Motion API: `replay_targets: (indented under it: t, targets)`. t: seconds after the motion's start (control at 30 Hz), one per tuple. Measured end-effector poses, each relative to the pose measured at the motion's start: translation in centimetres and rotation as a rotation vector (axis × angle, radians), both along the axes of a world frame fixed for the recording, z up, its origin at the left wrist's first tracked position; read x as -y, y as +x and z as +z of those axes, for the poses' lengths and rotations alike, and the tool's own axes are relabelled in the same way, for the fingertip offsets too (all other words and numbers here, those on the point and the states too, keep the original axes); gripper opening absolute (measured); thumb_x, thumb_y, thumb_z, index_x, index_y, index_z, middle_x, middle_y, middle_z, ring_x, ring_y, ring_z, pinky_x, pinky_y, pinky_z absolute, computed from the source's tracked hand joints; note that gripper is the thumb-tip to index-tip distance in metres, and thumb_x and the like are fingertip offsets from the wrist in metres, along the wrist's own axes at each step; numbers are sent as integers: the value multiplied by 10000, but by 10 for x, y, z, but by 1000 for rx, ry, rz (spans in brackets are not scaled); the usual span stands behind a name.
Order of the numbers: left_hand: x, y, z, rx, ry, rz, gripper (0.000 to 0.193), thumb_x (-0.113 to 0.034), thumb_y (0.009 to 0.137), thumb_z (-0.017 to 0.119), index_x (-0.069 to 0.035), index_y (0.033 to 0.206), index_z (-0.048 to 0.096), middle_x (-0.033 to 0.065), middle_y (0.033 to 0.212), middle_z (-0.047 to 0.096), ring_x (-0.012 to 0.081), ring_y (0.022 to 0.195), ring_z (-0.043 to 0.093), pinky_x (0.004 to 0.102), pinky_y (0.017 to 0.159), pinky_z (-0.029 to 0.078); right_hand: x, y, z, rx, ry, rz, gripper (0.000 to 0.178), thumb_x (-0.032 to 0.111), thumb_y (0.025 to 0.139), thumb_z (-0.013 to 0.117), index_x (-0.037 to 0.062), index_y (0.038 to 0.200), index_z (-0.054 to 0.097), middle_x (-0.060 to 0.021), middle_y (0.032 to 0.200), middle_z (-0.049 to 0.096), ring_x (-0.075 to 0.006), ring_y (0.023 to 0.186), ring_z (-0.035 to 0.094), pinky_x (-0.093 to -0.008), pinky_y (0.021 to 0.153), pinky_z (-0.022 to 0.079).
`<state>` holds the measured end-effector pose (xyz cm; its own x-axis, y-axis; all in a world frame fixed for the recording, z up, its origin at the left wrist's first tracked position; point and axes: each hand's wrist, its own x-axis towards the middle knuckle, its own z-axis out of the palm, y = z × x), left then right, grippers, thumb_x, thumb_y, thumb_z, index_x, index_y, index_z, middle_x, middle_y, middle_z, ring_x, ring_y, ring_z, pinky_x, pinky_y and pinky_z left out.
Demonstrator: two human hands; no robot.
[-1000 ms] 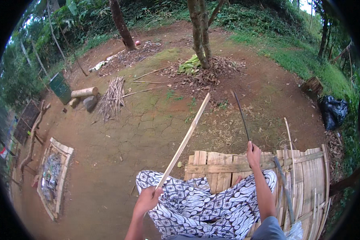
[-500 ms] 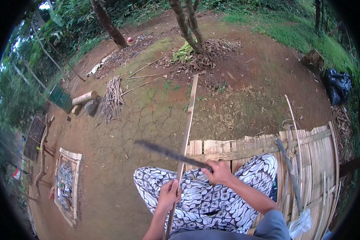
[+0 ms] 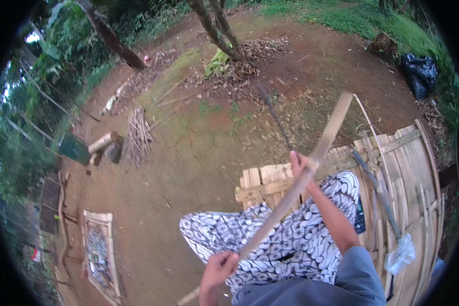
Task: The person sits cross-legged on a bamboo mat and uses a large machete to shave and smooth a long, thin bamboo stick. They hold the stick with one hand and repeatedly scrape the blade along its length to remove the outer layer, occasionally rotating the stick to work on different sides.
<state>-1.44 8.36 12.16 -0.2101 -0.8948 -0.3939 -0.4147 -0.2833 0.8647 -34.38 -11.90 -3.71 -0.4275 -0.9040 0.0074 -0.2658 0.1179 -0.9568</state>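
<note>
A long bamboo strip (image 3: 278, 214) runs slantwise over my lap, its far end up to the right. My left hand (image 3: 221, 269) is closed round its lower part, and a short end sticks out behind that hand. My right hand (image 3: 299, 164) grips a machete by the handle. The dark blade (image 3: 276, 115) points away from me, up and slightly left, blurred by motion. In the picture the strip crosses over my right hand and wrist; I cannot tell whether they touch. Patterned black-and-white cloth (image 3: 265, 242) covers my crossed legs.
I sit on a bamboo slat platform (image 3: 410, 168), where a grey stick (image 3: 377, 191) and a clear plastic bag (image 3: 400, 255) lie to my right. A framed pit of litter (image 3: 112, 255), a stick pile (image 3: 137, 132) and a tree (image 3: 217, 28) stand around. A black bag (image 3: 419, 76) lies far right.
The bamboo strip has swung from nearly upright to a slant toward the right. My left hand moved down nearer to me; my right hand moved forward, its blade turning from leftward to away.
</note>
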Motion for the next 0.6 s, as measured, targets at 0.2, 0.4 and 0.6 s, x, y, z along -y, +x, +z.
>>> replay_targets:
  t: [0.2, 0.4, 0.6]
  targets:
    - [41, -29, 11, 111, -426, 105, 343, -221, 889, 644, -17, 646, 512, -39, 510, 434, 38, 479, 393, 243, 422, 312, -47, 42, 55, -261, 77, 286, 477, 472, 889, 510, 8, 844, 614, -212, 641, 587, -419, 674, 592, -454, 639, 455]
    - [77, 29, 23, 667, -750, 146, 329, -255, 762, 749, -11, 692, 539, 125, 478, 517, 293, 404, 517, 378, 436, 426, -49, 41, 39, -246, 107, 210, 463, 444, 898, 518, -3, 816, 610, -214, 633, 577, -392, 637, 576, -441, 617, 442]
    - [108, 85, 59, 988, -842, 161, 185, -84, 710, 638, -16, 878, 600, 189, 789, 586, 368, 765, 572, 472, 717, 446, -36, 35, -6, -117, -23, 107, 467, 389, 954, 483, -23, 761, 591, -37, 557, 496, -125, 513, 451, -319, 495, 368]
